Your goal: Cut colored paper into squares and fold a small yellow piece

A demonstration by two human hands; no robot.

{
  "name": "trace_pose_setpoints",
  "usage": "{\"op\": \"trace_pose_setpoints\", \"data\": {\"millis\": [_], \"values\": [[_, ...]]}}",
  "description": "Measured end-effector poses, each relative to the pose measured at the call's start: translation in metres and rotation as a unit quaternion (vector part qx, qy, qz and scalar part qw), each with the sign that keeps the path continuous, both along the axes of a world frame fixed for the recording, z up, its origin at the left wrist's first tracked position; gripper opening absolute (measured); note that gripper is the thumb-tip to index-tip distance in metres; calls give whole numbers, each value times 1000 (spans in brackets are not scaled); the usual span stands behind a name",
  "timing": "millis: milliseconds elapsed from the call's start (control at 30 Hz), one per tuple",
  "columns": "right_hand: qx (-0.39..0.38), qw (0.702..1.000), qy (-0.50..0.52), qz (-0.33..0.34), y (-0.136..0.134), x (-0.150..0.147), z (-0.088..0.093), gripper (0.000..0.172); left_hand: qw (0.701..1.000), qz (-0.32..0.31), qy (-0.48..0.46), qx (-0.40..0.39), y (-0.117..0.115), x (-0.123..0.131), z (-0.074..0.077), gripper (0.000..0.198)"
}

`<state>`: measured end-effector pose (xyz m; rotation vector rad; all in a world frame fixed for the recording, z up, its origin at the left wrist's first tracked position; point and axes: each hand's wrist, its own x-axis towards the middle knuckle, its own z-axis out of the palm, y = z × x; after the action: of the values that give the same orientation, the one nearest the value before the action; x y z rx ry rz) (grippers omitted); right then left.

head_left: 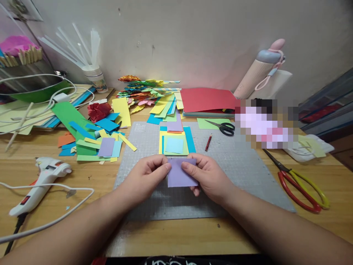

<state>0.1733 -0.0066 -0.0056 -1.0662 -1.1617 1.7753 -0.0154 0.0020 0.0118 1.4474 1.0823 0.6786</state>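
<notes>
Holding a small purple paper square (180,175) between both hands, over the near half of the grey cutting mat (242,165). We log the grip as follows. Left hand (146,175): thumb and forefinger are pressed together on the square's upper left edge, the other fingers curled under. Right hand (208,176): the thumb lies on top near the upper right corner with the fingers tucked beneath the sheet, one fingertip showing below the lower right corner. Both hands thus pinch the paper. We see the square flat, its top edge roughly level. We cannot tell whether it touches the mat.

Just beyond the square, on the mat, we note a stack of coloured sheets (175,145): a light blue square on green, on yellow, on darker blue, with a purple strip jutting out at the far end. Right of the stack, and apart from it, a short red pencil (208,142) lies on the mat. Black-handled scissors (224,127) rest at the mat's far edge on a pale green sheet. Behind them a large red sheet (206,98) tops a pile of paper.

On the wooden table (82,176) right of the mat, red-and-yellow scissors (300,184) lie with their handles toward us. Left of the mat we record a heap of paper scraps (91,140) in green, blue, yellow, orange and lilac. Nearer to us a white glue gun (41,180) lies on its side, its cord looping across the table. Far left, by the wall, a paper cup (96,79) holds clear straws. Far right, a pale bottle (257,73) with a pink strap leans on the wall.
</notes>
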Motion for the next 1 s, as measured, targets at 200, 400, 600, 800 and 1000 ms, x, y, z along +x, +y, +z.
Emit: {"op": "trace_pose_setpoints", "data": {"millis": [200,400,600,800,1000], "values": [[24,999,-11,-47,-5,-3,-1,32,999,26,-27,-4,-2,2,-2,33],[22,998,-23,-49,-3,-2,1,33,999,2,-33,-23,-1,2,-5,36],[1,999,11,-50,-2,-2,2,29,999,35,-4,3,0,1,-3,34],[29,996,34,-74,-7,-6,-1,26,998,58,11,38,-2,1,-2,33],[36,993,38,-106,-8,-5,-2,24,995,86,0,44,-1,0,-3,33]]}}
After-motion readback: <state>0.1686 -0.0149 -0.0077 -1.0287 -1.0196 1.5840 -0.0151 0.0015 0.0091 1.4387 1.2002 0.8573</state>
